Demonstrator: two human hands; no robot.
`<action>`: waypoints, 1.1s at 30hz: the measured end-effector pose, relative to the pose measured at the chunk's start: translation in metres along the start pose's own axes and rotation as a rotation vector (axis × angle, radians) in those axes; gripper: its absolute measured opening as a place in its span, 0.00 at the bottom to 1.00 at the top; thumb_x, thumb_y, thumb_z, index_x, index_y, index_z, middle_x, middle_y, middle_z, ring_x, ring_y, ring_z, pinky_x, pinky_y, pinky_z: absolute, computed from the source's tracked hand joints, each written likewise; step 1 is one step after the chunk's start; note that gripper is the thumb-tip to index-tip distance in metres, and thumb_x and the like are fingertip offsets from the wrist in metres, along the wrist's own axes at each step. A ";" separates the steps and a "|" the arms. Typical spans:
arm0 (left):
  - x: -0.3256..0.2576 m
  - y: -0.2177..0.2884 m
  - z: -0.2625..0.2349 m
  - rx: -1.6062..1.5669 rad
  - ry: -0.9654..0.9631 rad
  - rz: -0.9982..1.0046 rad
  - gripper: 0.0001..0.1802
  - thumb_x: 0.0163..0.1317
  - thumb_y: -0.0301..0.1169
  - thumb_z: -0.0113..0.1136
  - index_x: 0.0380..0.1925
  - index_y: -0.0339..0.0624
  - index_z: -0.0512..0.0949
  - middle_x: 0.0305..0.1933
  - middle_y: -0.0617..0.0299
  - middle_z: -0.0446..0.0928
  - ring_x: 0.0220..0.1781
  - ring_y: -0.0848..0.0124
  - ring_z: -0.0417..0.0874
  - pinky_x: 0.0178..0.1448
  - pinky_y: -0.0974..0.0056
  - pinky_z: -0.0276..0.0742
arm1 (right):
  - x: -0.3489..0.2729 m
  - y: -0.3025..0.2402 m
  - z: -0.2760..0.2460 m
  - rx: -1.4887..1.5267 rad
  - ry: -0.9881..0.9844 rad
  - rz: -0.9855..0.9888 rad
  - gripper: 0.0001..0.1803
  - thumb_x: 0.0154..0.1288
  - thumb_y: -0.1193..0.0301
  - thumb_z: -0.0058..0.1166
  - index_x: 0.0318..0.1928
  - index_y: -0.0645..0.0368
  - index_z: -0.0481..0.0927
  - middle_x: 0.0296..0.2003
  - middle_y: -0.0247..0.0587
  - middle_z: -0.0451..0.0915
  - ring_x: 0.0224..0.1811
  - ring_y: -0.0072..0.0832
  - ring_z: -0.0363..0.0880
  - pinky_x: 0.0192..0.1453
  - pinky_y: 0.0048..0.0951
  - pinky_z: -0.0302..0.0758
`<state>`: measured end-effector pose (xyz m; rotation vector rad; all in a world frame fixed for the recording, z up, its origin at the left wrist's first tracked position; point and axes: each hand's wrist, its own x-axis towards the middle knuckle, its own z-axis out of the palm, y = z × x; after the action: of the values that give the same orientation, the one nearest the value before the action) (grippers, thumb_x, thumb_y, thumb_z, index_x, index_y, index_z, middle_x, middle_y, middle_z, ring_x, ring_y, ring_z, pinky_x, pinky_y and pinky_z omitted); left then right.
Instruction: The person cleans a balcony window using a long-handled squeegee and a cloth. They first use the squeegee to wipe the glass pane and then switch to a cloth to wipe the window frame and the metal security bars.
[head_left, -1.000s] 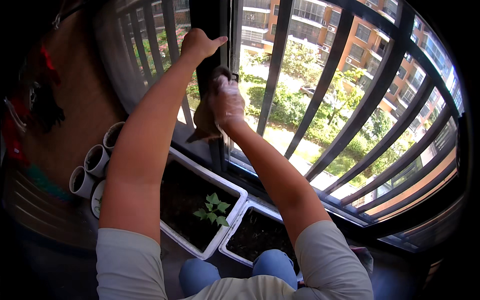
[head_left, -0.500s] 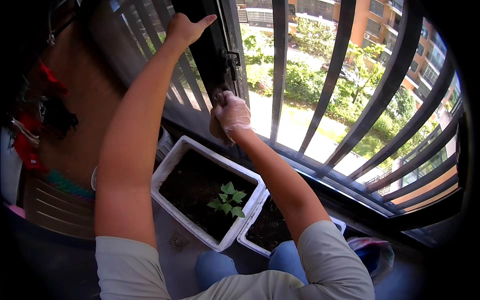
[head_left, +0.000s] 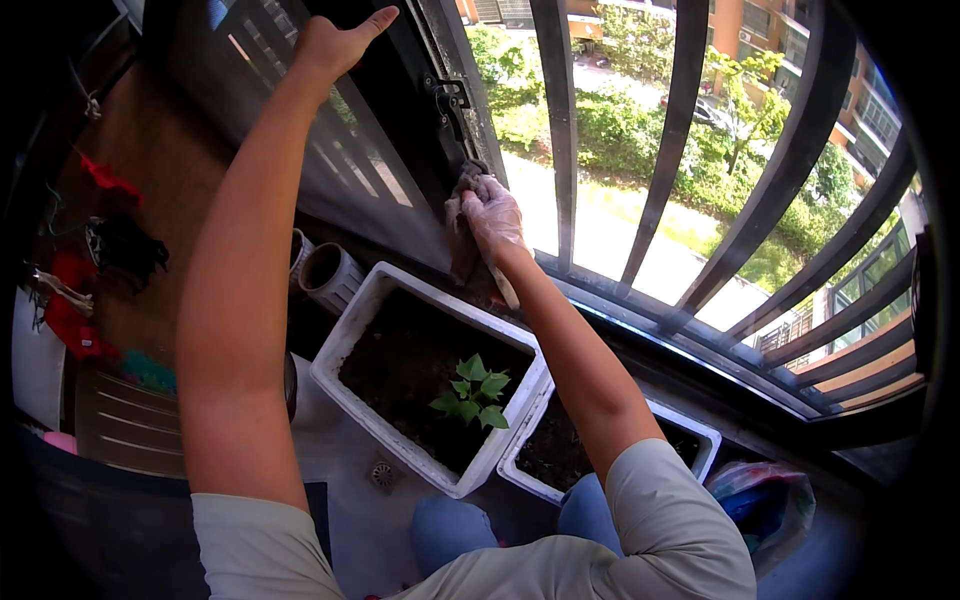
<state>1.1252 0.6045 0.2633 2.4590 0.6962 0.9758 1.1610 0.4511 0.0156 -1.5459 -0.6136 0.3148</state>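
A gloved right hand [head_left: 492, 212] bunches a soft, limp brown rag [head_left: 462, 240] against the dark window frame [head_left: 455, 110]; the left hand [head_left: 335, 45], fingers spread, braces farther left.

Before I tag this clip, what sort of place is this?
Likely a home balcony, high up: window bars over trees and flats, white planters with a seedling, right hand holding a rag.

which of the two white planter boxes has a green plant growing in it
The larger left planter, below the cloth-holding right hand. It has a small green seedling; the right planter shows only bare soil.
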 end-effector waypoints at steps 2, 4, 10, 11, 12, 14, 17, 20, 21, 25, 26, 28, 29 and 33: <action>-0.011 0.001 0.002 -0.093 0.005 0.067 0.31 0.41 0.60 0.65 0.13 0.41 0.69 0.18 0.69 0.68 0.19 0.79 0.69 0.25 0.74 0.69 | -0.003 -0.032 0.003 0.037 0.083 -0.058 0.25 0.57 0.60 0.47 0.53 0.61 0.69 0.44 0.59 0.75 0.49 0.48 0.73 0.53 0.36 0.68; -0.019 0.014 0.007 -0.142 0.024 0.128 0.29 0.45 0.57 0.64 0.21 0.39 0.71 0.20 0.66 0.70 0.20 0.77 0.70 0.25 0.72 0.69 | 0.005 -0.042 0.011 0.115 0.170 -0.013 0.30 0.57 0.59 0.48 0.56 0.64 0.66 0.47 0.59 0.73 0.53 0.46 0.70 0.57 0.34 0.65; -0.027 0.024 0.003 -0.200 -0.005 0.088 0.30 0.48 0.50 0.65 0.37 0.31 0.77 0.33 0.52 0.78 0.28 0.69 0.78 0.31 0.66 0.73 | 0.025 -0.032 0.022 0.891 -0.094 0.084 0.18 0.56 0.68 0.48 0.47 0.61 0.73 0.38 0.44 0.78 0.36 0.30 0.78 0.42 0.28 0.73; -0.033 0.028 0.004 -0.222 -0.005 0.148 0.30 0.49 0.50 0.65 0.37 0.30 0.76 0.32 0.53 0.78 0.28 0.69 0.77 0.31 0.66 0.72 | 0.035 -0.022 0.024 1.125 -0.148 0.064 0.17 0.57 0.70 0.47 0.47 0.60 0.74 0.36 0.43 0.79 0.35 0.30 0.78 0.40 0.28 0.73; -0.037 0.029 0.002 -0.234 -0.001 0.197 0.30 0.49 0.49 0.65 0.36 0.30 0.76 0.31 0.54 0.78 0.27 0.69 0.77 0.30 0.66 0.72 | 0.021 -0.036 0.018 1.437 -0.272 0.285 0.16 0.57 0.73 0.48 0.48 0.59 0.73 0.35 0.40 0.78 0.34 0.26 0.76 0.38 0.24 0.73; -0.033 0.030 0.002 -0.150 0.067 0.082 0.30 0.49 0.49 0.65 0.36 0.29 0.76 0.30 0.54 0.78 0.27 0.70 0.77 0.30 0.66 0.72 | 0.031 -0.018 0.012 1.099 -0.253 0.102 0.19 0.56 0.74 0.50 0.51 0.61 0.70 0.37 0.40 0.78 0.35 0.25 0.76 0.39 0.24 0.73; -0.030 0.025 0.001 -0.178 0.052 0.030 0.31 0.49 0.50 0.65 0.36 0.28 0.75 0.30 0.54 0.77 0.27 0.70 0.76 0.30 0.66 0.72 | 0.014 -0.023 0.019 0.668 -0.019 -0.023 0.27 0.54 0.72 0.53 0.56 0.62 0.65 0.41 0.46 0.78 0.39 0.31 0.78 0.43 0.28 0.73; -0.028 0.024 0.005 -0.148 -0.026 0.040 0.33 0.49 0.51 0.65 0.38 0.27 0.75 0.32 0.53 0.77 0.28 0.69 0.77 0.32 0.66 0.72 | -0.007 -0.014 0.021 -0.083 0.254 -0.135 0.26 0.51 0.66 0.54 0.53 0.50 0.68 0.38 0.61 0.76 0.40 0.50 0.76 0.44 0.42 0.72; -0.027 0.024 0.002 -0.110 -0.046 0.046 0.33 0.49 0.51 0.65 0.38 0.26 0.74 0.32 0.53 0.77 0.29 0.68 0.77 0.33 0.66 0.72 | -0.012 -0.018 0.019 -0.135 0.247 -0.147 0.25 0.51 0.66 0.53 0.53 0.51 0.68 0.36 0.59 0.76 0.39 0.50 0.76 0.43 0.42 0.72; -0.029 0.019 0.002 -0.147 0.063 0.144 0.33 0.48 0.49 0.65 0.41 0.28 0.74 0.34 0.53 0.78 0.31 0.67 0.77 0.35 0.66 0.73 | -0.022 -0.059 0.011 -0.250 0.105 -0.137 0.31 0.53 0.64 0.53 0.59 0.56 0.62 0.41 0.59 0.76 0.45 0.50 0.75 0.50 0.40 0.70; -0.025 0.015 0.001 -0.193 0.072 0.177 0.33 0.48 0.49 0.66 0.41 0.28 0.74 0.34 0.53 0.78 0.31 0.67 0.77 0.35 0.66 0.73 | -0.018 -0.067 0.015 -0.237 0.091 -0.135 0.31 0.53 0.63 0.53 0.59 0.56 0.62 0.41 0.59 0.76 0.46 0.50 0.74 0.51 0.40 0.70; -0.026 0.013 0.007 -0.223 0.073 0.175 0.31 0.49 0.49 0.65 0.41 0.29 0.74 0.34 0.55 0.78 0.31 0.67 0.77 0.35 0.66 0.74 | -0.019 -0.076 0.015 -0.235 0.081 -0.086 0.31 0.54 0.62 0.52 0.58 0.58 0.63 0.43 0.59 0.75 0.48 0.50 0.73 0.53 0.39 0.68; -0.024 0.013 0.008 -0.197 0.069 0.144 0.31 0.49 0.49 0.65 0.40 0.30 0.74 0.33 0.56 0.77 0.31 0.68 0.77 0.34 0.67 0.74 | -0.018 -0.068 0.017 -0.177 0.114 -0.070 0.30 0.54 0.62 0.52 0.57 0.58 0.64 0.43 0.59 0.75 0.48 0.49 0.73 0.53 0.39 0.68; -0.031 0.025 0.008 -0.217 0.009 0.021 0.28 0.49 0.49 0.65 0.36 0.32 0.75 0.30 0.59 0.76 0.29 0.71 0.76 0.29 0.68 0.73 | -0.015 -0.012 0.019 0.002 0.099 0.108 0.26 0.54 0.61 0.51 0.53 0.59 0.69 0.42 0.56 0.76 0.47 0.46 0.74 0.52 0.35 0.69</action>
<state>1.1192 0.5652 0.2556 2.2783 0.5370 1.0144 1.1362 0.4586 0.0234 -1.5858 -0.4533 0.3185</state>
